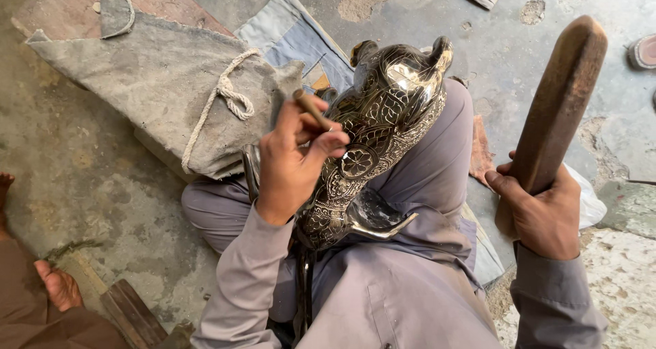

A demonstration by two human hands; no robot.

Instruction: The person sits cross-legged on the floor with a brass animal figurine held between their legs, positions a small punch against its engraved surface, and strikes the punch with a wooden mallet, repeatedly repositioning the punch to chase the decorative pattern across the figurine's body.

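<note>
A shiny dark metal animal figure covered with engraved patterns lies across my lap, its head pointing away from me. My left hand grips a thin brown chisel whose lower end rests against the figure's side by a round flower motif. My right hand is closed around the lower end of a long wooden mallet, held raised to the right, apart from the figure.
A dusty grey cloth bag with a knotted white rope lies on the concrete floor ahead left. Blue-grey fabric lies beyond it. Another person's hand and brown sleeve are at the lower left, beside a wooden piece.
</note>
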